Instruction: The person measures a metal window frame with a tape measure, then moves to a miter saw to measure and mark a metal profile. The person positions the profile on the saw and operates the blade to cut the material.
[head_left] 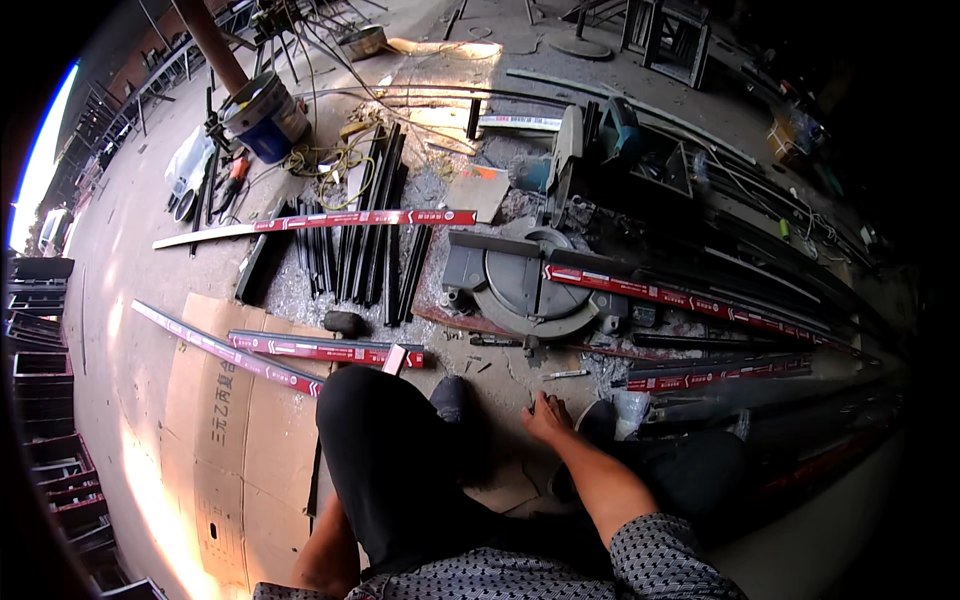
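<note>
My right hand [547,416] hangs low over the floor between my feet. Its fingers are slightly curled and apart, and nothing shows in them. Just beyond the fingertips lies a thin, pale, pen-like stick [567,374]. My left forearm [332,545] goes down behind my raised knee, which hides the left hand. Ahead stands a miter saw [540,275] with a round grey base. A long profile bar with red film [660,292] lies across the saw's table, running off to the right.
Several dark profile pieces [365,240] lie left of the saw. More red-filmed bars [325,348] rest on flattened cardboard [215,440]. At the right are stacked bars [720,375]. Farther back stand a bucket [265,120] and a tangled yellow cord [335,165].
</note>
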